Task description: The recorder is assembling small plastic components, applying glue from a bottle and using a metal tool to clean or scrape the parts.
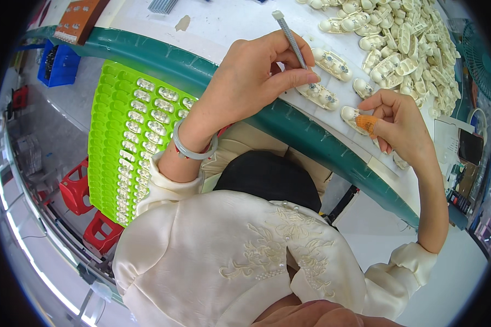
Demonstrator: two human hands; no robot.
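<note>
Head camera view, looking down: a thin grey ribbed rod (291, 39) with a pale cap was gripped between the thumb and fingers of the left hand (245, 76), held over a white worktable (213, 41). Its lower end was hidden by the fingers, so whether anything was touched by it could not be told. By the right hand (402, 124), fingers curled, a cream oblong plastic shell (348, 113) was pinched against the tabletop; one digit was covered by an orange finger cot (366, 124). Just beyond, two longer cream shells with small metallic dots (333, 64) were laid side by side between the hands. A pale bangle (196, 155) was worn on the left wrist.

Farther off, a large heap of similar shells (409, 49) was piled at the upper right. The table was edged by a dark green border (153, 52). Left of the person, a bright green tray (102, 136) was partly filled with small white pieces (157, 128). Beyond it, a blue bin (65, 68) and red stools (73, 191) were seen.
</note>
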